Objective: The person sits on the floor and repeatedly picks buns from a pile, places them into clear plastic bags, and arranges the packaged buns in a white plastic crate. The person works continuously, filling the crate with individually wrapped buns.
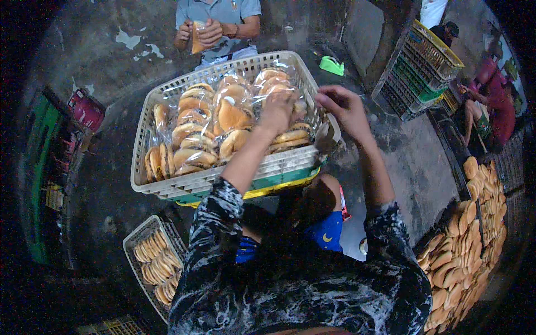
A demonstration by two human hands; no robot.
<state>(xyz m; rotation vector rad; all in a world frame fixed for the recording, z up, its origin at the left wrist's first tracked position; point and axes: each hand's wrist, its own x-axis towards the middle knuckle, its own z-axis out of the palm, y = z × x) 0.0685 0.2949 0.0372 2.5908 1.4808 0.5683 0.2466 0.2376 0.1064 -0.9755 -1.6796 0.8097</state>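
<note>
In front of me a white plastic crate [146, 120] holds clear bags of round, flat buns [195, 125], several to a bag. My left hand [277, 114] reaches into its right half and rests on the bags there; blur and glossy plastic obscure its fingertips. Just outside the crate's right rim is my right hand [347, 106], raised, its fingers bent but apart, with nothing visible in them. Below that hand, a pale curved object [329, 134] sits against the crate's corner; its kind cannot be made out.
Green and yellow crates [285, 185] sit under the white one. Across from me a person [218, 28] holds a small bag. Lower left stands another crate of buns [131, 245]; loose buns [458, 251] lie heaped at right. Stacked crates [419, 72] and a seated person [494, 103] are at far right.
</note>
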